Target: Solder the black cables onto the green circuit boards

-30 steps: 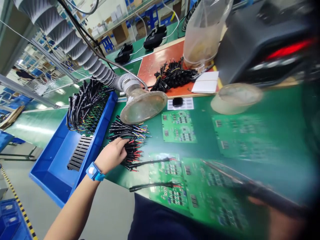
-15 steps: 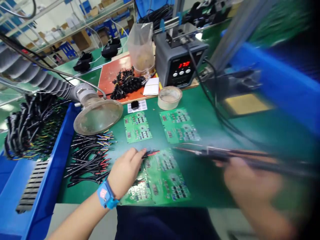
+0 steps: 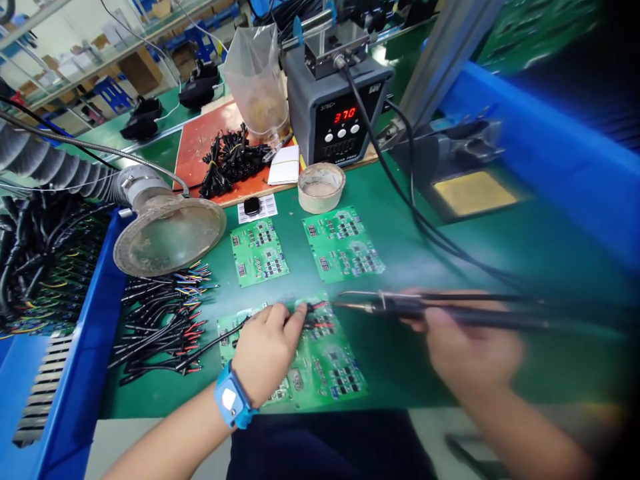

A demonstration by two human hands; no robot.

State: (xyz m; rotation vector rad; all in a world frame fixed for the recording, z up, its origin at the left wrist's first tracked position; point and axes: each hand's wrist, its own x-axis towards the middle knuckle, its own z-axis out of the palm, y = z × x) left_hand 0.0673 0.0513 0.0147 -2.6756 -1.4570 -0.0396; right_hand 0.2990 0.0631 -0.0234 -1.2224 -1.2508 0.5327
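My left hand point(image 3: 270, 350), with a blue wrist strap point(image 3: 234, 399), pinches a black cable point(image 3: 216, 341) with red wire ends over a green circuit board point(image 3: 333, 363). Another board point(image 3: 227, 327) lies partly under that hand. In my right hand point(image 3: 470, 347) is a soldering iron point(image 3: 405, 308), held level and pointing left. Its tip is close to the wire ends; whether they touch I cannot tell. A thin solder-feed tube runs along the iron's upper side. Two more boards, a left one point(image 3: 260, 252) and a right one point(image 3: 343, 243), lie behind.
Bundled cables point(image 3: 160, 327) lie left, beside a blue bin point(image 3: 95, 313). Above them hangs a fume extractor hood point(image 3: 170, 233). A soldering station point(image 3: 340, 107) reading 370, a tape roll point(image 3: 321, 190) and a yellow sponge point(image 3: 475, 193) stand at the back.
My left hand has shifted slightly right over the boards with the cable. The soldering iron in my right hand has come left, nearer the wire ends. The whole view has shifted a little.
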